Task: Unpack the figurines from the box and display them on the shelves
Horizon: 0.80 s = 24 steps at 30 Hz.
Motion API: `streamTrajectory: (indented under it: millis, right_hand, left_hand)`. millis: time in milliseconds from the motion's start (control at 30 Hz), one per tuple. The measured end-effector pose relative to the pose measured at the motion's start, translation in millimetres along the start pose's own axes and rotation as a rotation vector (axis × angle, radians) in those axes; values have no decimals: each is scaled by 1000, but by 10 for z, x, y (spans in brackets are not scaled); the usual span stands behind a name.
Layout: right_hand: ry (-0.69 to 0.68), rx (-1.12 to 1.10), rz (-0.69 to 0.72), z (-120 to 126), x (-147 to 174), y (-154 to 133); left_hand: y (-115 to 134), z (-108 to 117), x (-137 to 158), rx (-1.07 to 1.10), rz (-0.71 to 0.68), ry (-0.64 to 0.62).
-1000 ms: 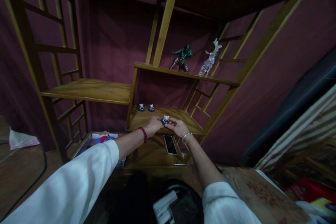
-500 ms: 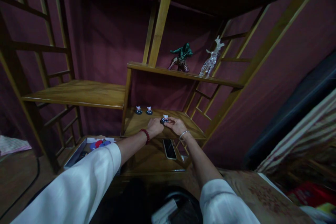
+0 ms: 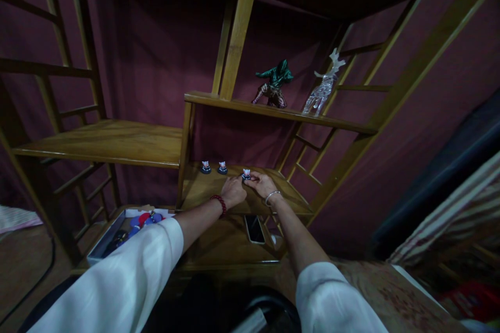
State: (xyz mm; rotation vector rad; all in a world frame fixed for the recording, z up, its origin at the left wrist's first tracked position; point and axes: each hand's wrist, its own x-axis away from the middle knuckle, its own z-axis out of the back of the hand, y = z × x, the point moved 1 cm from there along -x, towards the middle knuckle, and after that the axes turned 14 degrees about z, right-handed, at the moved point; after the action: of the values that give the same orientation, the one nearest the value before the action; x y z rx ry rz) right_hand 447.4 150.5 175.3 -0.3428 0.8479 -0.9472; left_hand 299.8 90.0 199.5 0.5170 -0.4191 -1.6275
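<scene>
A small cat-like figurine (image 3: 246, 173), white on top with a dark base, stands upright at the middle of the lower shelf (image 3: 201, 192). My right hand (image 3: 262, 183), with a silver bracelet on its wrist, pinches it from the right. From the left, my left hand (image 3: 233, 191), wearing a red bead bracelet, has its curled fingers against the figurine's base; its fingertips are partly hidden. Two similar figurines, a left one (image 3: 205, 167) and a right one (image 3: 222, 167), stand side by side farther left on the same shelf.
A phone (image 3: 254, 229) lies on the surface below. To the left, an open box (image 3: 97, 253) holds blue and red items. On the shelf above stand a green-hooded figure (image 3: 276, 83) and a clear deer ornament (image 3: 322, 88). A wooden post (image 3: 239, 31) rises overhead.
The held figurine has moved slightly deeper onto the shelf along with my right hand. My left hand has shifted a little lower against it. The camera view has moved slightly closer.
</scene>
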Motion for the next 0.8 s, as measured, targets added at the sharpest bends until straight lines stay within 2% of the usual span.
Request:
streamTrajectory:
  millis: [300,533,667,800]
  right_hand:
    - [18,71,7,-64,-181,87]
    - [19,80,2,-116,-296,168]
    - [24,114,-27,-115,-323,176]
    - [28,112,-42,-115,-339,169]
  left_hand:
    - [-32,-37,-44,-43,73,56]
    - [-51,-18,-36,-98,203,160]
    - [-50,36,-50,-54,292,129]
    - [-61,72,-86,-15,322,113]
